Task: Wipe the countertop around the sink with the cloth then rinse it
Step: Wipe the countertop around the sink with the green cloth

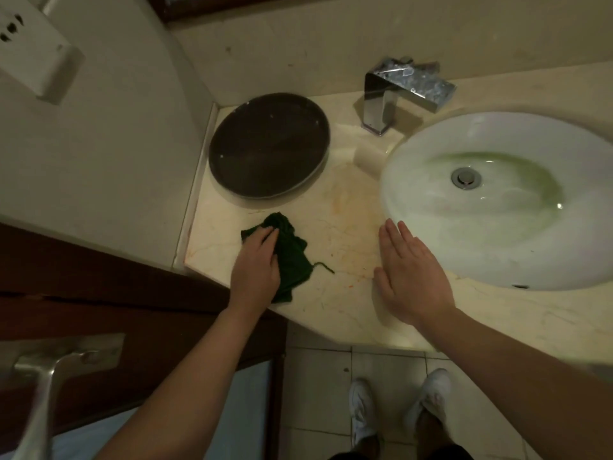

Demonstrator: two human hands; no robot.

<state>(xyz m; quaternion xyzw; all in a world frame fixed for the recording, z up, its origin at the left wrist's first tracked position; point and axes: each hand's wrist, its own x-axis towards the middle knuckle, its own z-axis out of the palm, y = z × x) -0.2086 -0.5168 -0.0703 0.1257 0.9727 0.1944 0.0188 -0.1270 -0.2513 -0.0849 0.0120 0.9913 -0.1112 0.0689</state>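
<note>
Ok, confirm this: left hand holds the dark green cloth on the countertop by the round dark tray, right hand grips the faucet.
One error: the right hand is not on the faucet; it lies open and flat over the countertop beside the sink, as the head view shows. The left hand does hold the dark green cloth by the round dark tray.

A dark green cloth (292,260) lies on the cream, orange-veined marble counter (345,227); far left a dark brown round tray (268,144), right a white sink (497,200) tinged green, chrome faucet (398,91).
</note>
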